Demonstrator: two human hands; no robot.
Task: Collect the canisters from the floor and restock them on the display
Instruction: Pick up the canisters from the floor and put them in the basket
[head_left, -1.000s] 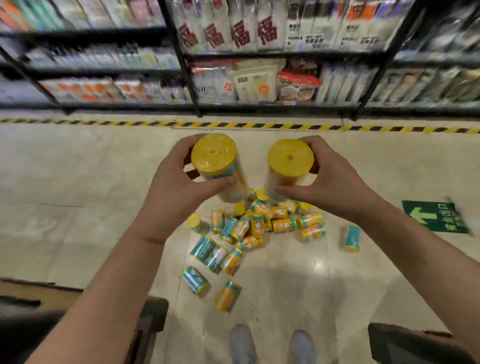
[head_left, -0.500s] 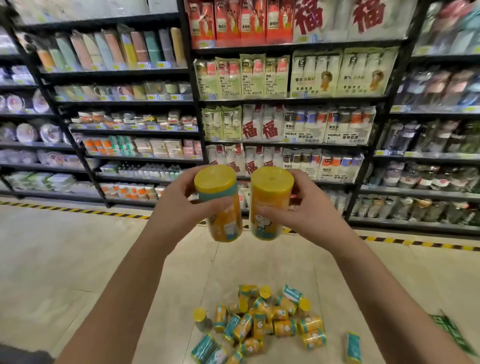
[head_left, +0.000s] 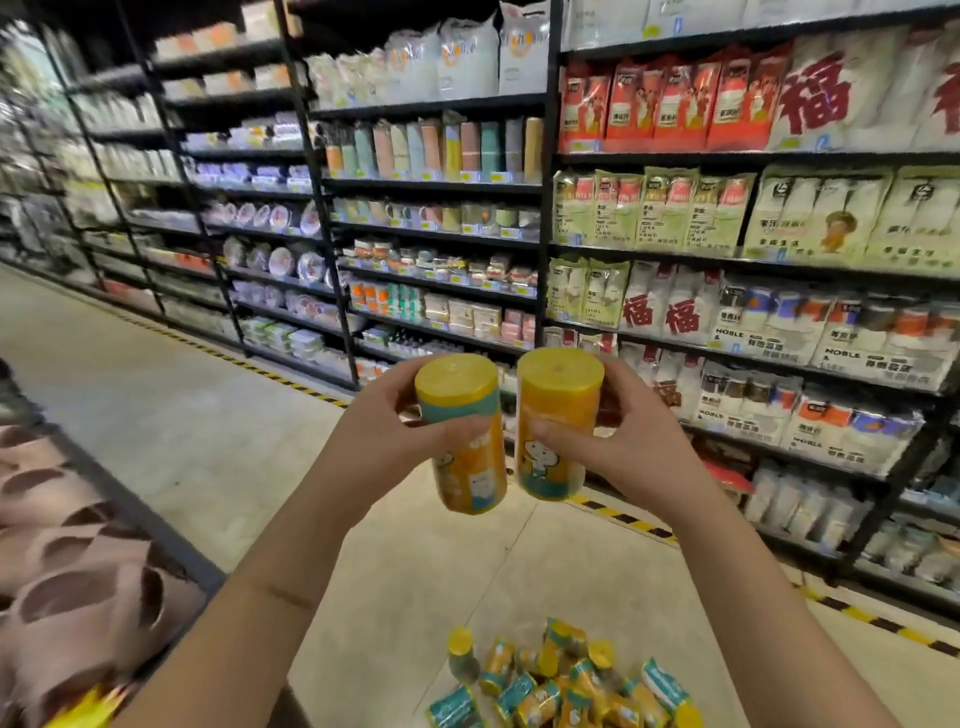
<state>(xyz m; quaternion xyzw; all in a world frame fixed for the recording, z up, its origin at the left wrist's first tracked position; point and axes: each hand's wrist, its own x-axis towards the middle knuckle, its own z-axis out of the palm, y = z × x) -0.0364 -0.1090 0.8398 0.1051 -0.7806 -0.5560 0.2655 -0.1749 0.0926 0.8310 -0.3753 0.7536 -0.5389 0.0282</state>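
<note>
stocked shelves (head_left: 675, 218) line the aisle — left hand (head_left: 387, 441) and right hand (head_left: 631, 441) each wrap fingers around an upright canister (head_left: 465, 441), (head_left: 556, 426), side by side, likely for shelving; the canister pile (head_left: 561, 680) waits on the floor (head_left: 208, 441).

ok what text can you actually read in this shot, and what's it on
"福": red, on the large white packs, top right shelf.
"福": red, on the smaller white packs, lower shelf.
"NOBLE &": on the neighbouring packs right of those.
Too blurred or small: print on the teal-banded canister in the left hand, the orange canister in the right hand, green packs, price tags.
</note>
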